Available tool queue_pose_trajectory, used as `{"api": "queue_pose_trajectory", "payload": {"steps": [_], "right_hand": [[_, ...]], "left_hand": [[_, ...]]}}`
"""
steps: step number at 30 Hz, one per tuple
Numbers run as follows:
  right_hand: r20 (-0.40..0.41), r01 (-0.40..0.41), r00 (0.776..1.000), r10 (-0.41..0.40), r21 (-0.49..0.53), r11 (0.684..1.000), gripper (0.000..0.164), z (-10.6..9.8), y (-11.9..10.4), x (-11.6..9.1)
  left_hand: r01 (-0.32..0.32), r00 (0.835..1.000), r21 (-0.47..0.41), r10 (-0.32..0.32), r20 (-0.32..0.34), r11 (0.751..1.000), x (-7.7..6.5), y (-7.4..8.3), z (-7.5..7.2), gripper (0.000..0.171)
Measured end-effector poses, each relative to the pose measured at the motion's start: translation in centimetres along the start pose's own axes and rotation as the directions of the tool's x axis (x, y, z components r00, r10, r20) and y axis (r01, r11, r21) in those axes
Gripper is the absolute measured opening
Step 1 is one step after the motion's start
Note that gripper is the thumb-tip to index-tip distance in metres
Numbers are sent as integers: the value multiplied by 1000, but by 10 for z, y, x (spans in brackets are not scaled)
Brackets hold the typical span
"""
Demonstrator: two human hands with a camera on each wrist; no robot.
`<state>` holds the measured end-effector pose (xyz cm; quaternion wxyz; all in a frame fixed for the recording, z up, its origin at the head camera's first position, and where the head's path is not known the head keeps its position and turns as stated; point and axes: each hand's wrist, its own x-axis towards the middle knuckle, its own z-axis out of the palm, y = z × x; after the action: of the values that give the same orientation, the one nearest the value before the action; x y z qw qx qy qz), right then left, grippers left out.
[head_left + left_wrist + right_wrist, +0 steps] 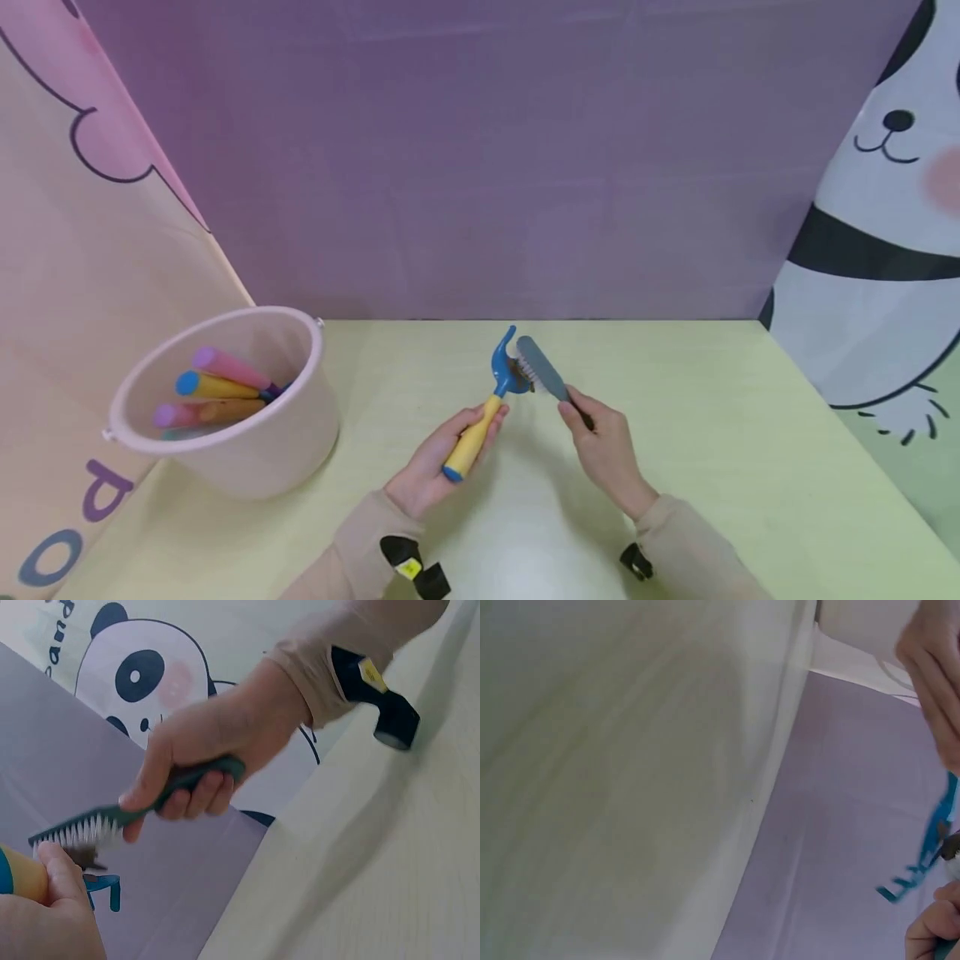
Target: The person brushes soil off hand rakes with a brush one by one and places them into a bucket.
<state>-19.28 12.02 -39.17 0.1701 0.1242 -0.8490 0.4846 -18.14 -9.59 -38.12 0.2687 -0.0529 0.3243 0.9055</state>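
My left hand (431, 471) grips the yellow handle of a small hand rake (472, 437), its blue pronged head tilted up and away. Brown dirt-like material (90, 857) clings near the prongs. In my right hand (606, 450) is a grey-green brush (543, 367) with white bristles, held by its dark handle. The bristles face the rake's head and appear to touch the brown material. In the right wrist view only part of the blue rake head (930, 836) shows at the right edge, with the brush mostly cut off.
A pale pink bucket (285, 442) stands on the table's left side, holding several tools with pink, yellow and orange handles. The light table (712, 417) ends at a purple backdrop (487, 167). Printed panels with a panda (885, 333) rise at the right.
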Motion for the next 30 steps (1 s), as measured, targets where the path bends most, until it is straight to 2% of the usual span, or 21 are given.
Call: {"api": "queue_pose_trajectory", "payload": {"steps": [3,6,9,12,16,19,21,22,26,30], "right_hand": [[-37,75,996,-77,-51,996,31,8,1,0],[-99,185,974,-203,-169,968,30,12,3,1],[-132,265,937,-322,-331,906,31,13,1,2],[-139,307,901,-411,-466,830,33,11,-4,6],[-155,344,846,-510,-573,744,33,10,-7,10],[-152,360,822,-549,-610,706,33,10,-8,9],[-153,368,815,-559,-610,702,34,10,-8,10],[-159,368,816,-557,-600,711,34,10,-9,11],[-212,360,826,-522,-514,779,36,11,-12,18],[-261,389,827,-497,-373,842,37,12,-14,21]], "left_hand": [[20,999,-9,-20,31,1000,0,-1,5,52],[32,998,-4,-32,54,999,1,-3,11,51],[29,997,5,-29,70,1000,1,-3,16,51],[22,997,0,-22,76,1000,0,-1,22,50],[5,995,4,-5,95,1000,1,2,29,50],[2,996,3,-2,86,1000,2,3,31,49],[4,997,6,-4,76,1000,2,3,32,48],[6,997,5,-6,71,1000,1,4,32,48],[-8,997,-1,8,70,1000,-1,6,33,48],[-30,997,25,29,69,999,-2,9,36,48]]}}
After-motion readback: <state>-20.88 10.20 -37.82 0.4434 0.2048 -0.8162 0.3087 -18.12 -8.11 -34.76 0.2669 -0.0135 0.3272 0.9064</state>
